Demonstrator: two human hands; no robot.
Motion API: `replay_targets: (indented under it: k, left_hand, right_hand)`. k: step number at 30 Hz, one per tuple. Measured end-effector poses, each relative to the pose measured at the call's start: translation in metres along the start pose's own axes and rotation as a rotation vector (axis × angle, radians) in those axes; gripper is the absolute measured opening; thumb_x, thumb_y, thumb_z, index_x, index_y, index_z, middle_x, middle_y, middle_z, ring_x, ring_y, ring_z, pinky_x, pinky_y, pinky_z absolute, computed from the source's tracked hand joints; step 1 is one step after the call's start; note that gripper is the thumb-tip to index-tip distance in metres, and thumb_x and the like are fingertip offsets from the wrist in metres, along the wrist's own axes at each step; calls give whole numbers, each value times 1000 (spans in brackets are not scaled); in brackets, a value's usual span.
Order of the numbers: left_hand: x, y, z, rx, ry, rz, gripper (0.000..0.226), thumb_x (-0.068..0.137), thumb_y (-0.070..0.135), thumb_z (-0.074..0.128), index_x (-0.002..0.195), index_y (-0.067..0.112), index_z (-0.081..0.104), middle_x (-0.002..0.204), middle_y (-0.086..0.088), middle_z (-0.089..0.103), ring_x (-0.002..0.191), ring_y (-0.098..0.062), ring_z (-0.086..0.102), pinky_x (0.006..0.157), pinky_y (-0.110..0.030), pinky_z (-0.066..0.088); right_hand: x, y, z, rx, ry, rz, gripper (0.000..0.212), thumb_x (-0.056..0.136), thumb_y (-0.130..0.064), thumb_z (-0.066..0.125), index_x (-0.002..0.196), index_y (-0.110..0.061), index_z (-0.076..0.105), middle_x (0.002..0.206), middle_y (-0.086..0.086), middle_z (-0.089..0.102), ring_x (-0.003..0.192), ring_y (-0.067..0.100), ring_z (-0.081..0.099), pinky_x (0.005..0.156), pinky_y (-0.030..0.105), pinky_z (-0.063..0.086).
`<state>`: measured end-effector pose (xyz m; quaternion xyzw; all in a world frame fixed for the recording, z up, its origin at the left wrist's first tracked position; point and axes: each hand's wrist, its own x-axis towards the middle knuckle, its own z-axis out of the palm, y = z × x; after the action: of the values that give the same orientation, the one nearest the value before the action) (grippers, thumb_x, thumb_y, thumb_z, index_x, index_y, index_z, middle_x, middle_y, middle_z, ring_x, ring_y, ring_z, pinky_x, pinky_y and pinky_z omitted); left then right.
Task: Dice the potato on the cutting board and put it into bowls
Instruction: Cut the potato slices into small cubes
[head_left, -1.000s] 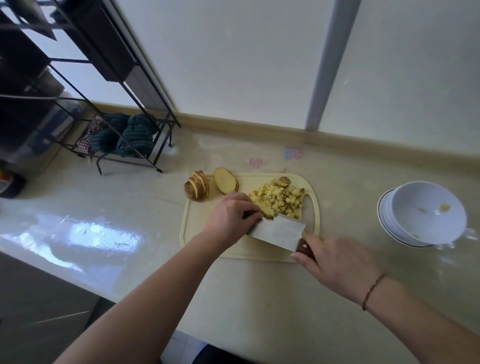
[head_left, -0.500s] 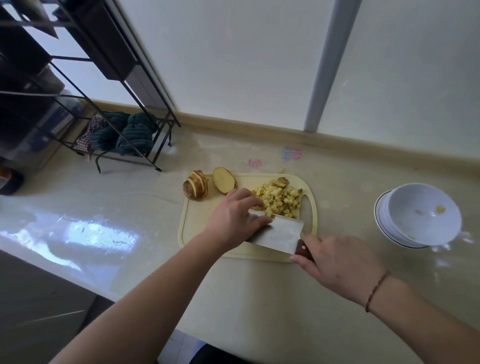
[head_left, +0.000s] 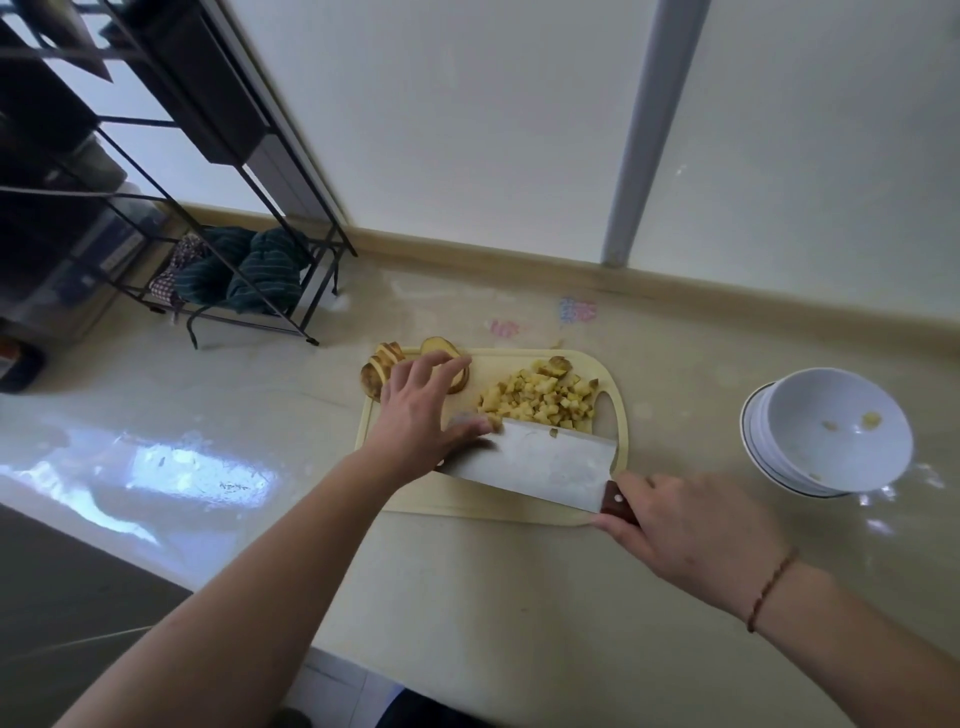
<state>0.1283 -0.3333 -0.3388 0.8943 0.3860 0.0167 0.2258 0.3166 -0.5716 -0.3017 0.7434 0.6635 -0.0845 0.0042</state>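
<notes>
— Potato dice (head_left: 540, 397) sit heaped at the cutting board's (head_left: 467, 501) two o'clock; uncut slices (head_left: 384, 364) wait at eleven.
— Grips?
— Right hand (head_left: 691, 535) clenched round the cleaver (head_left: 535, 462) handle; left hand (head_left: 421, 410) released, fingers spread toward the slices.
— Advice?
— Probably fetch one slice, curl fingertips back, keep the blade flat meanwhile. Bowls (head_left: 826, 431) stand at three o'clock on the table (head_left: 208, 415).

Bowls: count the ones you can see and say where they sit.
1 stack of white bowls on the counter, right of the cutting board. About 3 rims show; the exact count is unclear, since nested ones may be hidden.
</notes>
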Motion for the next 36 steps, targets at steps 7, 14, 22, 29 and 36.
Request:
replay_targets:
  k: [7,14,22,29,36]
  left_hand:
    - [13,8,5,58,26,-11,83,82,65,70,152,27,44,152,0,39,140,-28,25,116,-48,23]
    - [10,37,12,91,-47,101,94,81,78,58,158,33,27,159,3,23,147,-25,13,123,-51,14]
    - [20,62,15,186,-68,96,88,88,73,56,159,34,21,162,3,20,150,-27,8,122,-52,4]
    - [62,17,-23,396,-115,1,61,101,53,50,154,26,36,160,-2,37,145,-29,36,123,-50,20]
    - [75,2,-42,315,-312,-107,58,94,43,68,146,27,47,141,-2,47,120,-28,54,97,-41,50]
  right_hand:
    - [0,2,-2,-65,8,-14,44,91,-62,21,72,-26,38,51,-1,53,36,20,48,41,23,6]
    - [1,4,-2,-98,43,7,38,91,-60,24,75,-25,29,48,-1,50,32,21,43,41,21,8]
    - [2,-4,-11,-131,-46,21,50,88,-57,29,66,-19,54,46,1,51,30,21,43,42,22,7]
    - [-3,-2,-3,-116,118,-41,47,84,-55,35,61,-18,53,41,2,47,25,22,38,40,24,11]
    - [1,-6,-8,-122,18,-23,56,90,-59,20,82,-20,59,64,6,63,49,24,59,38,29,19]
